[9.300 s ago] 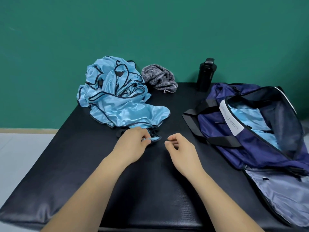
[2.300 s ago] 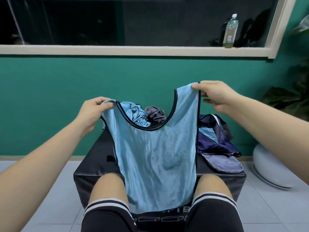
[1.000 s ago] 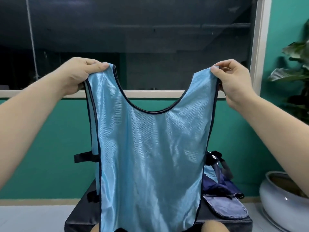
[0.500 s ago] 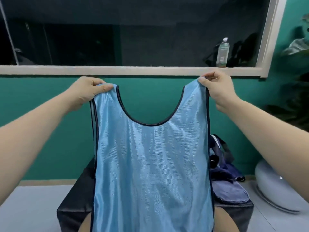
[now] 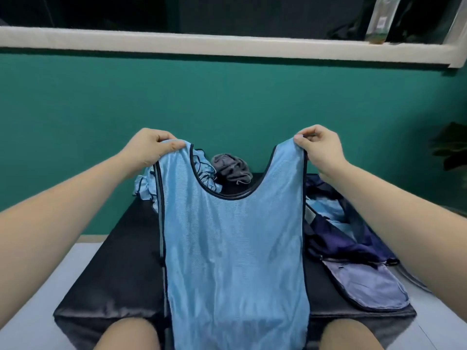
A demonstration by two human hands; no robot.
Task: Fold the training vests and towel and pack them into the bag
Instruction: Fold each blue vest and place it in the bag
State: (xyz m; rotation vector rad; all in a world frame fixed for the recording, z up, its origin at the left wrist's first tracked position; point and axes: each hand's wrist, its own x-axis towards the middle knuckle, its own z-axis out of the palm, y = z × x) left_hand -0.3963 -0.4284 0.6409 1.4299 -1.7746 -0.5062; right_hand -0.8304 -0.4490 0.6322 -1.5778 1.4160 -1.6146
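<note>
The left hand (image 5: 151, 145) pinches one shoulder strap of the vest (image 5: 235, 248), held hanging over the table (image 5: 113, 261). Behind lie more vests (image 5: 146, 188) and the towel (image 5: 231, 168). The right hand (image 5: 319, 147) pinches the other strap; the bag (image 5: 348, 243) lies rightmost.

Both hands (image 5: 151, 147) have lowered the vest (image 5: 235, 248) over the table (image 5: 113, 274).

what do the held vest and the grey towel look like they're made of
Held vest: thin synthetic mesh, likely polyester, with a satin sheen and fine weave lines. Grey towel: soft looped or knitted cloth, matte and ribbed; exact fibre unclear.
</note>
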